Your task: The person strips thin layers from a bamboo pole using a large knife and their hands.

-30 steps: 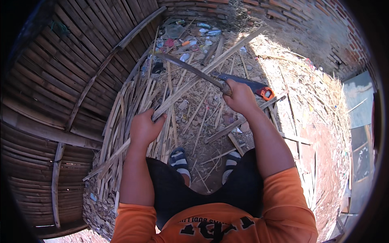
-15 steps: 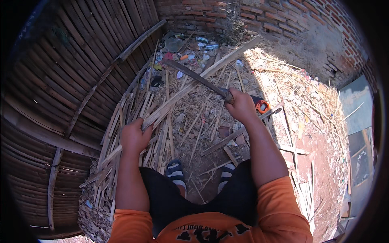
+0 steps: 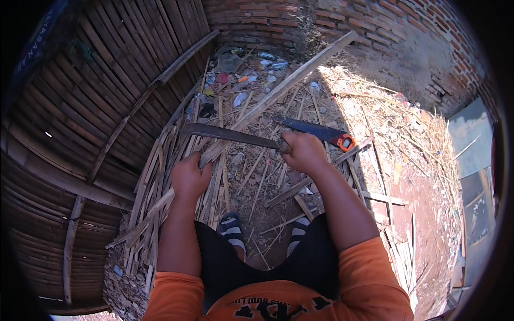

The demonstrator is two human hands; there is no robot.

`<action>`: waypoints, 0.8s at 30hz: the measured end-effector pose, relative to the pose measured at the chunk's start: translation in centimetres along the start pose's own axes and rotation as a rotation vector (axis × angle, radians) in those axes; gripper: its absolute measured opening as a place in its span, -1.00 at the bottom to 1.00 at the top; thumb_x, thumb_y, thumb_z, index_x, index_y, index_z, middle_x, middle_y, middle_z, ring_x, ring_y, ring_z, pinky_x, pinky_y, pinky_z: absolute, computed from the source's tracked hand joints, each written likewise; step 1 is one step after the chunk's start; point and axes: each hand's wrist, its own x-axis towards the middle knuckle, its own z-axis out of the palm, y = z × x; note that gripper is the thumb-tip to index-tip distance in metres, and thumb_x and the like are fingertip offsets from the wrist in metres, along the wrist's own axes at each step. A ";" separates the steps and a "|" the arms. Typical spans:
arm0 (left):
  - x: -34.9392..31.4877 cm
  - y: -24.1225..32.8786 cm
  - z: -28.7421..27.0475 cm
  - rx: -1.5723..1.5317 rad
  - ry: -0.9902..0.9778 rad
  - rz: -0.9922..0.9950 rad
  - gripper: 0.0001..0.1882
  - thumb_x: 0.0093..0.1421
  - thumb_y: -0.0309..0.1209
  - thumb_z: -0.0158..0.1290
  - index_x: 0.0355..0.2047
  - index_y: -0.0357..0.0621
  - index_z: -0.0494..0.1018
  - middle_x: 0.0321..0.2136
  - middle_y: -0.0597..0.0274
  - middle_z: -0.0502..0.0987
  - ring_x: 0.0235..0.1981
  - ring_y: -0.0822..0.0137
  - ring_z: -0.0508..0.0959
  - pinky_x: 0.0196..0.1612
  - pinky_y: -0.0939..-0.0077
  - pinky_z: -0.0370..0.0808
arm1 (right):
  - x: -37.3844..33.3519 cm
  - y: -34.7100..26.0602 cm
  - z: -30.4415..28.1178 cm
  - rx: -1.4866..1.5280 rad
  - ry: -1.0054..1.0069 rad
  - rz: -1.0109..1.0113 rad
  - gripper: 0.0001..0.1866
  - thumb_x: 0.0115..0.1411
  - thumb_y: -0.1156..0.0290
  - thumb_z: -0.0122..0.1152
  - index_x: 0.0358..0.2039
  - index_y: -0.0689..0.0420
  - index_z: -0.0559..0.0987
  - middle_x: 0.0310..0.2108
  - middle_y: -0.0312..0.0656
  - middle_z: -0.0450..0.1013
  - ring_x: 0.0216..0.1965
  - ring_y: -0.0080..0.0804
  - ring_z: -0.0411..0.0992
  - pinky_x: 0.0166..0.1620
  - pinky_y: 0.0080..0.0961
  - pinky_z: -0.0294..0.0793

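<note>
My left hand (image 3: pixel 190 176) is closed around a long wooden batten (image 3: pixel 289 83), which slants from beside my left forearm up toward the brick wall. In my right hand (image 3: pixel 304 154) is the handle of a machete, gripped with the fingers wrapped round it. The dark machete blade (image 3: pixel 230 134) points left and lies across the batten just ahead of my left hand; whether its edge touches the wood I cannot tell. Beyond my right hand a handsaw (image 3: pixel 316 130) with an orange and black handle rests on the littered ground.
Many thin wooden strips (image 3: pixel 155 176) are piled along the slatted wall (image 3: pixel 118 69) on my left. A brick wall (image 3: pixel 257 24) closes the far side. Rubbish (image 3: pixel 230 61) lies in the far corner. My sandalled feet (image 3: pixel 232 231) stand among shavings and offcuts.
The machete has swung down and toward me, its tip now farther left and lower. My left hand has shifted slightly right, and the batten's far end has risen a little. The handsaw's blade is now uncovered.
</note>
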 end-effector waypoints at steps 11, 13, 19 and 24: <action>-0.9 0.9 0.6 0.062 -0.220 -0.096 -0.67 0.16 -0.13 0.21 -0.31 -0.16 0.60 -0.46 -0.16 0.61 -0.37 -0.23 0.62 -0.28 -0.09 0.54 | 1.1 1.8 1.0 0.014 0.148 0.331 -0.75 0.06 0.31 0.33 -0.28 0.09 0.50 -0.46 -0.02 0.55 -0.33 0.16 0.57 -0.19 0.03 0.56; -0.8 1.1 0.9 0.018 -0.247 -0.098 -0.65 0.18 -0.11 0.20 -0.33 -0.19 0.60 -0.48 -0.18 0.59 -0.37 -0.24 0.62 -0.28 -0.09 0.53 | 0.7 1.4 1.6 0.022 0.066 0.259 -0.72 0.07 0.31 0.32 -0.24 0.08 0.48 -0.40 -0.02 0.56 -0.29 0.16 0.57 -0.19 0.05 0.55; -0.6 0.3 0.3 -0.173 -0.313 -0.137 -0.57 0.24 -0.06 0.18 -0.38 -0.28 0.59 -0.53 -0.23 0.56 -0.37 -0.27 0.60 -0.27 -0.07 0.51 | 0.6 -1.4 2.7 -0.137 -0.048 -0.084 -0.72 0.07 0.31 0.31 -0.25 0.08 0.46 -0.38 -0.02 0.55 -0.26 0.11 0.58 -0.19 0.02 0.55; -0.7 0.1 -0.8 -0.096 -0.470 -0.186 -0.52 0.28 -0.05 0.18 -0.32 -0.35 0.57 -0.46 -0.27 0.56 -0.36 -0.21 0.61 -0.28 -0.01 0.46 | 1.8 4.9 2.0 0.214 0.002 0.408 -0.56 0.07 0.23 0.37 -0.05 0.12 0.57 -0.18 0.12 0.61 -0.14 0.01 0.62 -0.06 -0.15 0.60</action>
